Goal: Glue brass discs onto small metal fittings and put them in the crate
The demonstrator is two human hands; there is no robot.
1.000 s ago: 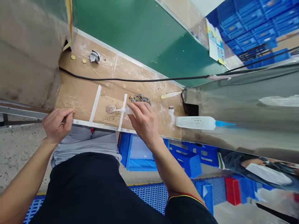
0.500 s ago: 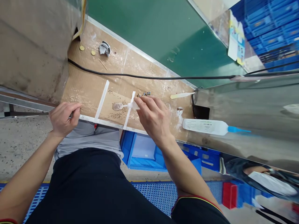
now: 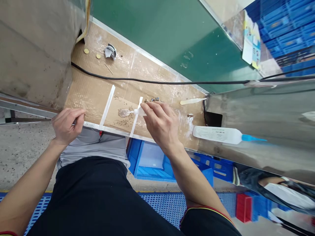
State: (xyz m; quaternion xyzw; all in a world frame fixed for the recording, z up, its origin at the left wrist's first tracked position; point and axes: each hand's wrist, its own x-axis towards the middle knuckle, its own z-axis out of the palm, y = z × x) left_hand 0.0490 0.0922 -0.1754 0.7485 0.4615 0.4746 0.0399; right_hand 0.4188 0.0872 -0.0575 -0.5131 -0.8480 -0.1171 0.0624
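My right hand (image 3: 161,126) is closed around a small white squeeze bottle (image 3: 141,112), most of it hidden by the fingers. Its narrow nozzle points left, with the tip at a small clear, wet-looking puddle (image 3: 123,113) on a piece of cardboard (image 3: 112,116). Many tiny brown bits (image 3: 123,122) lie scattered around that puddle. At the left, my left hand (image 3: 67,124) rests curled at the bench's front edge, thumb against the fingers. A small dark spot shows between them, but what it is I cannot make out. Small shiny metal parts (image 3: 154,99) lie just beyond my right hand.
A black cable (image 3: 147,81) crosses the bench. To the right lie a large white bottle with a blue nozzle (image 3: 219,135) and a pale flat stick (image 3: 193,101). Farther back are a grey-and-black scrap (image 3: 110,51) and two yellowish discs. A blue crate (image 3: 150,172) stands below the edge.
Both hands and the small bottle keep their places. The view has shifted very slightly, so things on the right appear a little farther right.
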